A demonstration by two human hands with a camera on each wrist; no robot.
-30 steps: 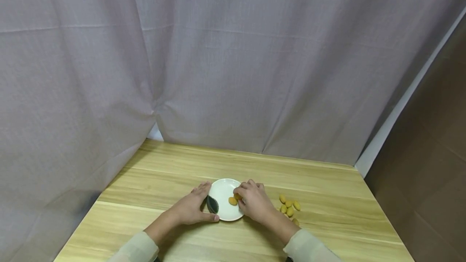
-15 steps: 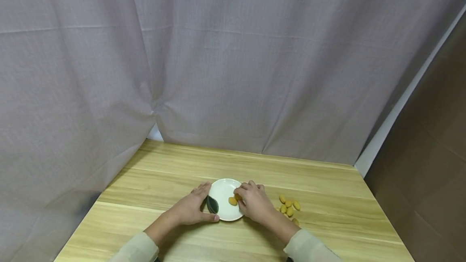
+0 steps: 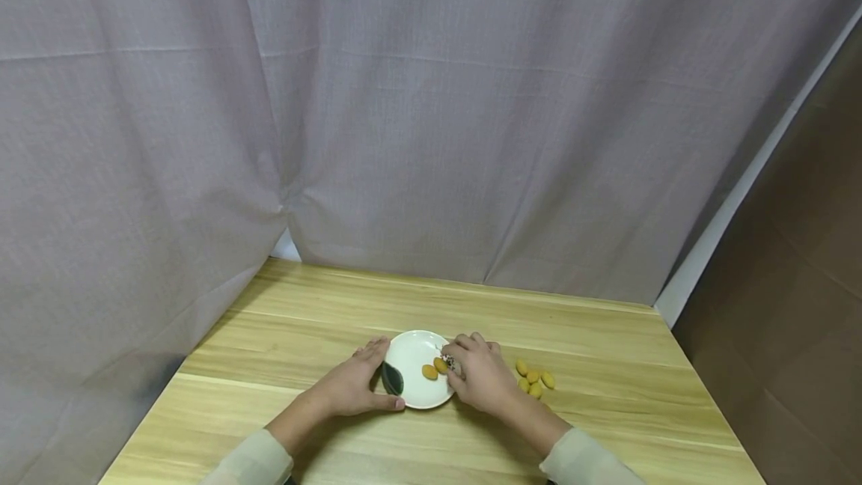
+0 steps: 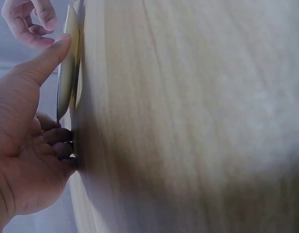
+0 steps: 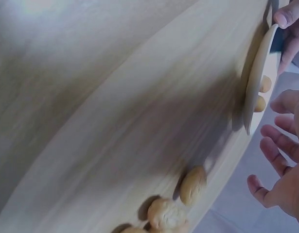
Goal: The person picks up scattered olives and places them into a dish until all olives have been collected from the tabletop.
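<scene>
Yellow ovals (image 3: pixel 429 372), two lying on the plate (image 3: pixel 414 350), look light, firm and prone to roll, so pinch their middles; your right grip (image 3: pixel 481 374) spreads empty beside them, your left grip (image 3: pixel 353 383) holding the plate's left side.

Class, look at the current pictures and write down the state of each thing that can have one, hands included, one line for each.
Plate: face up, rim held at one side.
Two orange oval pieces: lying side by side on the plate.
Other oval pieces: loosely clustered on the table.
Left hand: holding the plate's rim.
Right hand: fingers relaxed, nothing visibly held.
Curtain: hanging, creased.
</scene>
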